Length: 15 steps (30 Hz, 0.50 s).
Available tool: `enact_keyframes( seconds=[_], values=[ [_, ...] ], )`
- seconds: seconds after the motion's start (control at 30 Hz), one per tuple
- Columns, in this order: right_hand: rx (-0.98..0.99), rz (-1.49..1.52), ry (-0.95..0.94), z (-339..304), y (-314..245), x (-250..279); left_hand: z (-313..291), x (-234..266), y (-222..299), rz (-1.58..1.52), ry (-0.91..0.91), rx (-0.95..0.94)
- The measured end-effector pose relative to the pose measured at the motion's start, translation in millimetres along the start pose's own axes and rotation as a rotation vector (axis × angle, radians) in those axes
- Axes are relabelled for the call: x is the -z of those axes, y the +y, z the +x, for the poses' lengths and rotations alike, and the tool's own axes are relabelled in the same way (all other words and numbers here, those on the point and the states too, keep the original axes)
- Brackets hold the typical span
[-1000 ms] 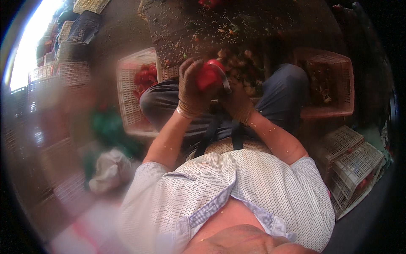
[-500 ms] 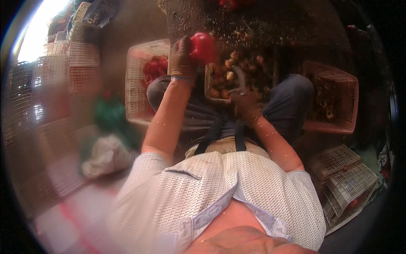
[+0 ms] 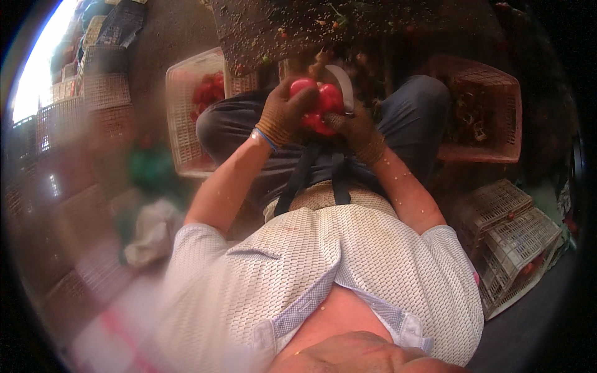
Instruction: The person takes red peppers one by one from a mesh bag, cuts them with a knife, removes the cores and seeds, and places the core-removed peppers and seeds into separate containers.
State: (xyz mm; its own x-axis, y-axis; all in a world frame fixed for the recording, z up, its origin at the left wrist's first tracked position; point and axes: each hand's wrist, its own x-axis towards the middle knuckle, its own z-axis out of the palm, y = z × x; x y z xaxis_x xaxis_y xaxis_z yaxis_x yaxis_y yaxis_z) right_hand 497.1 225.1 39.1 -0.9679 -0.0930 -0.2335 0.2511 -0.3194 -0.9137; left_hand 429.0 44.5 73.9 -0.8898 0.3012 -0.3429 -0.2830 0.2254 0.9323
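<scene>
A glossy red bell pepper (image 3: 329, 99) is held in front of my lap, between both gloved hands. My left hand (image 3: 281, 115), in a soiled knit glove, is closed round its left side with the thumb over the top. In my right hand (image 3: 362, 133), also gloved, is a knife with a curved blade (image 3: 343, 86). The blade rises beside the pepper's right side, and my right thumb presses against the pepper's lower edge. The knife's handle is hidden inside the glove. Whether the blade touches the pepper I cannot tell.
By my left knee stands a pale crate (image 3: 180, 133) with red peppers (image 3: 208, 92) inside. A pinkish crate (image 3: 511, 118) by my right knee holds brownish scraps. Beyond my hands lies a dark board (image 3: 261, 37) strewn with seeds. Stacked crates (image 3: 507, 214) stand behind right.
My left hand has brought the pepper down and right, toward my lap. My right hand with the knife has come up beside it, and its thumb now rests on the pepper.
</scene>
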Motion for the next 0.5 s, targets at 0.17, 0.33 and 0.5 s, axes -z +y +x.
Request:
enact_keyframes(
  seconds=[0.17,0.33,0.5],
  values=[
    [-0.131,-0.155,-0.157,9.4,-41.1,11.4,3.6,-5.0,-29.2,-0.796,-0.13,0.176],
    [-0.159,-0.124,-0.256,13.5,-68.6,-7.1,0.9,-5.8,-56.9,-1.241,-0.451,0.082],
    [-0.261,0.02,-0.11,10.7,-42.8,10.2,12.1,-6.6,-39.7,-1.055,-0.171,0.139]
  ],
)
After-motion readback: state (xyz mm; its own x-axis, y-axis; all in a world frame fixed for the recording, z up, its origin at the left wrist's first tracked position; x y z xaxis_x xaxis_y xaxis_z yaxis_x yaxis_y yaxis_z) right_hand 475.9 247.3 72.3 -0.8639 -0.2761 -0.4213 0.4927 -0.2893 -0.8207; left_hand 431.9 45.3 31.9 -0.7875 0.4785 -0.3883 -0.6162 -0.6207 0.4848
